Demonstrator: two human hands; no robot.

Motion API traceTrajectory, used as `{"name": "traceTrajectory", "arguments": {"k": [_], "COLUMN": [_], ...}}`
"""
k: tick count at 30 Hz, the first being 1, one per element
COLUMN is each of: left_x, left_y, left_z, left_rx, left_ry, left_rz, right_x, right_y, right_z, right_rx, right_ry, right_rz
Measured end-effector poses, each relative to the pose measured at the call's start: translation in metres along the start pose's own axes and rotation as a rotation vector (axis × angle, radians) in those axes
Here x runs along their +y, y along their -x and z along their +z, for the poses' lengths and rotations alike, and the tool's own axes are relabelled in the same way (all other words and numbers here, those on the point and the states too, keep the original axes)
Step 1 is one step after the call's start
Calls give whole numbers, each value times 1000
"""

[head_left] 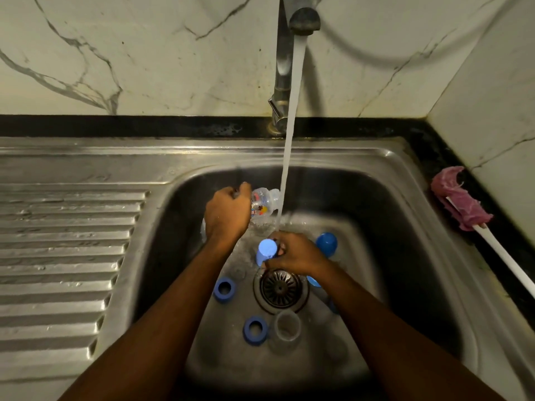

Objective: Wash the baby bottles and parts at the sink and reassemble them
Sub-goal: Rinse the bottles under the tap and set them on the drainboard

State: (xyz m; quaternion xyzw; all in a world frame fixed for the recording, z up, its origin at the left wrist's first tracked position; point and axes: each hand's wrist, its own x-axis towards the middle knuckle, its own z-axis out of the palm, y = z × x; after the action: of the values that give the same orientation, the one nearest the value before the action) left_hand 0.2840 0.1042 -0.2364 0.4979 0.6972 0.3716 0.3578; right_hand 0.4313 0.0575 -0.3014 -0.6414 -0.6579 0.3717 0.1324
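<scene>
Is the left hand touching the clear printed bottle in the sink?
Touching. The head view shows the left hand with its fingers curled round one end of the clear bottle, with no gap between them.

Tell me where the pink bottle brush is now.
In the head view the bottle brush lies right of the sink basin, along the dark counter edge, pink head toward the wall corner, white handle running off the right edge.
</scene>
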Motion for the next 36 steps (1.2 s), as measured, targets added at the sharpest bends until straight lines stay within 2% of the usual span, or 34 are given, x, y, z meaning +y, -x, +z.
{"name": "traceTrajectory", "arguments": {"k": [7,12,19,22,24,26,27,29,31,33,34,36], "left_x": [2,-2,-3,-1,1,1,1,2,1,2,2,2], "left_y": [1,6,11,14,16,16,16,17,15,13,12,11], "left_z": [-1,2,4,5,7,11,12,11,9,7,6,5], "left_rx": [-35,-61,-131,-162,-222,-267,-276,-266,-229,-190,-177,-158], "left_ry": [-72,-229,-328,-328,-316,-280,-268,-253,-238,-244,-253,-250], "left_rz": [-1,85,116,80,63,37,28,18,4,-2,-2,3], "right_x": [2,12,18,14,0,-11,-13,-7,9,24,28,32], "right_y": [-25,-26,-18,-10,2,9,9,5,-2,-5,-5,-6], "right_z": [-3,-15,-41,-68,-72,-65,-60,-52,-51,-50,-49,-47], "right_rx": [397,444,380,451,337,148,120,198,333,262,221,211], "right_ry": [15,174,93,-89,-312,-373,-367,-362,-147,170,235,186], "right_rz": [206,352,250,163,80,41,35,18,22,17,37,50]}}
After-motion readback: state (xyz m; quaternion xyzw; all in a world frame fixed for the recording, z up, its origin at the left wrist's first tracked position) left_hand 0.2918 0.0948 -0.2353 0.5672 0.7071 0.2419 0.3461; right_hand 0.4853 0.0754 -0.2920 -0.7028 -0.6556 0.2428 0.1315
